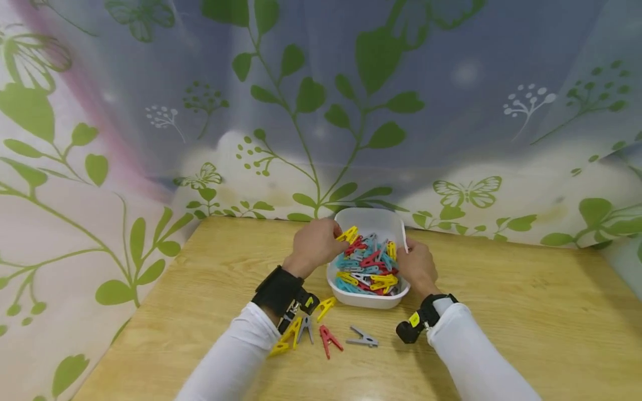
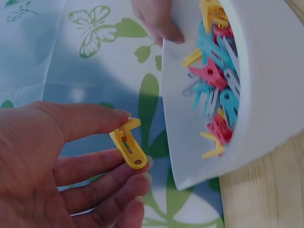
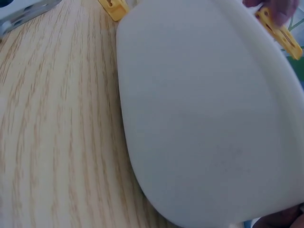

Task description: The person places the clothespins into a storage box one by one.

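A white plastic tub (image 1: 371,301) holds many clothespins (image 1: 368,260) in yellow, red, blue and grey. Over its left rim, my left hand (image 1: 315,245) pinches a yellow clothespin (image 2: 128,145) between thumb and index finger; the other fingers curl loosely below. On the tub's right side, my right hand (image 1: 417,264) grips the rim, thumb toward the inside. Most of that hand is out of sight in the right wrist view, where the tub's outer wall fills the picture.
In front of the tub, loose clothespins lie on the wooden table (image 1: 501,312): a red clothespin (image 1: 329,341), a grey clothespin (image 1: 363,337) and several more near the left wrist. A patterned curtain (image 1: 321,111) hangs right behind the tub.
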`<state>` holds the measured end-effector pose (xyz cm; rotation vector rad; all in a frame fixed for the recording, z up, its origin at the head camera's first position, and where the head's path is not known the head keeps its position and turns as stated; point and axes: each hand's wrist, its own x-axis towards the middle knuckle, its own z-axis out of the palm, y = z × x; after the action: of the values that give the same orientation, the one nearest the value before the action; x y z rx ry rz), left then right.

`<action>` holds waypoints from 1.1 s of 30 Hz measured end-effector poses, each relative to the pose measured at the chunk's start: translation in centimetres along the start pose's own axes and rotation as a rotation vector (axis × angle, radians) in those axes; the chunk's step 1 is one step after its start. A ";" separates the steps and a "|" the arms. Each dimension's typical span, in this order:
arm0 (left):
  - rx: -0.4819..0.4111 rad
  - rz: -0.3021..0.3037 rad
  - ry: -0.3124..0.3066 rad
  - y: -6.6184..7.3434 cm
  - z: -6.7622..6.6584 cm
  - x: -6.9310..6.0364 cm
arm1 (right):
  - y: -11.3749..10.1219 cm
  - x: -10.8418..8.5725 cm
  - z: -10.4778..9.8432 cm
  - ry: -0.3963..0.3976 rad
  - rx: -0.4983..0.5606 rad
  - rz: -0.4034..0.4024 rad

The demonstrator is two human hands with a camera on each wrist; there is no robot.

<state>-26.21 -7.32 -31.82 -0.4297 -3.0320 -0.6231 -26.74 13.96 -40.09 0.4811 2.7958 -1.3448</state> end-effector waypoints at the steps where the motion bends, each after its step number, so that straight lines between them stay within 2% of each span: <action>1: 0.001 0.006 -0.002 0.3 0.1 0.2 | 0.0 0.0 0.0 0.003 0.000 0.000; 5: -0.008 0.033 0.033 0.9 0.9 0.6 | -0.2 0.0 0.1 -0.003 -0.009 -0.002; 11: -0.074 0.135 0.092 1.1 1.9 0.9 | -0.2 0.0 0.2 -0.004 0.013 0.007; 16: -0.122 0.123 0.083 0.4 2.2 0.8 | 0.0 0.1 0.0 0.002 0.013 0.008; 19: -0.152 0.112 0.078 -0.7 2.0 0.4 | 0.0 0.0 0.0 -0.003 0.017 0.010; 23: -0.165 0.096 0.052 -2.7 1.7 -0.8 | 0.0 -0.1 0.0 -0.013 0.017 0.015; 25: -0.162 0.080 0.020 -3.9 1.5 -1.7 | 0.0 -0.2 0.0 -0.017 0.014 0.013; 29: -0.140 0.080 -0.080 -6.3 1.0 -4.1 | 0.0 -0.2 -0.1 -0.018 0.005 0.010; 33: -0.179 0.112 -0.216 -9.0 0.5 -7.2 | 0.0 -0.3 -0.1 -0.026 -0.003 0.012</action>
<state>-21.70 -17.02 -36.25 -0.7116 -3.1336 -0.9001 -26.46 13.96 -39.98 0.4752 2.7689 -1.3349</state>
